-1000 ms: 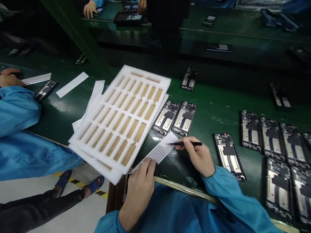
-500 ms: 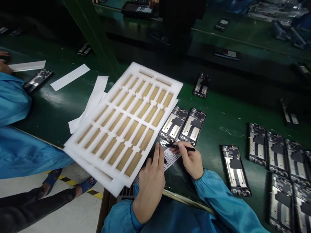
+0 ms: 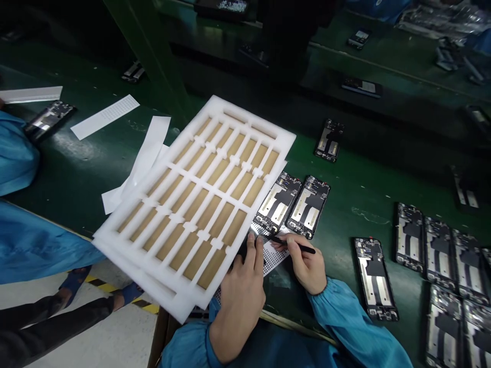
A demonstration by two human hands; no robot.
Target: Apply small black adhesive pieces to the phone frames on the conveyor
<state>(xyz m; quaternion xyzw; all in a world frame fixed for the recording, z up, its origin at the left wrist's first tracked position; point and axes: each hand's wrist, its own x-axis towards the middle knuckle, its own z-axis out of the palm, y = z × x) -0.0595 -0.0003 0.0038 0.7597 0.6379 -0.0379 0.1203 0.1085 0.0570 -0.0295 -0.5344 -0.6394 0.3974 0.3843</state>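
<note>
My left hand (image 3: 241, 301) rests its fingertips on a perforated sheet (image 3: 274, 258), which lies on the green bench beside the foam's corner. My right hand (image 3: 303, 263) grips slim black tweezers (image 3: 295, 245), their tip over the sheet and close to my left fingers. A stacked white foam tray (image 3: 195, 204) with tan strips in its slots lies to the left, partly over the sheet. Two phone mid-frames (image 3: 278, 202) sit just beyond my hands, the nearer edge touching the sheet.
More phone frames (image 3: 410, 237) lie in rows on the right of the green bench (image 3: 345, 204). Loose white paper strips (image 3: 146, 158) lie left of the foam. A co-worker's blue sleeve (image 3: 15, 153) enters at the left. Sandalled feet (image 3: 72, 283) stand on the floor below.
My left hand has slid forward onto the perforated sheet, closer to my right hand. The whole scene has shifted slightly in view as my head turned.
</note>
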